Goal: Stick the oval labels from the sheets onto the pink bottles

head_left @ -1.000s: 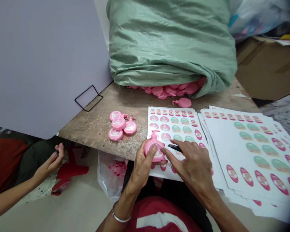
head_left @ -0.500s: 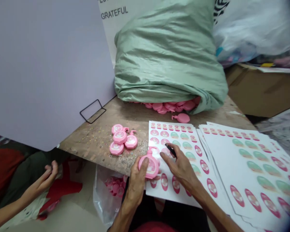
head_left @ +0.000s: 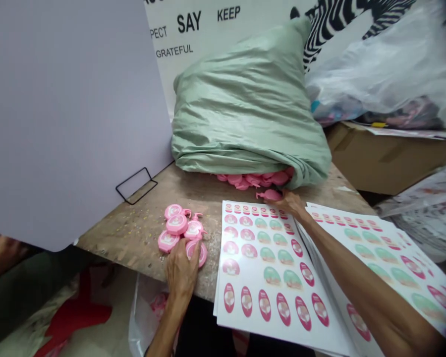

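Note:
My left hand is closed around the edge of a pink toy pump bottle with a round sticker on its face. That bottle rests on the table against a small cluster of similar stickered bottles. At the mouth of the green sack, my right hand has its fingers on a pink pump bottle whose visible side shows no sticker. Something dark shows beside those fingers, too small to make out. Between my hands lies a sticker sheet with pink, green and oval stickers and a few blank spots.
The green sack holds more pink bottles. To the right lies another stack of sticker sheets. A wire stand is by the pale panel. Below the table edge hangs a clear bag. A co-worker's hand is far left.
My left hand has moved left and set the stickered bottle beside the others. My right hand has gone from the sticker sheet forward to the bottle at the sack. The view has tilted up.

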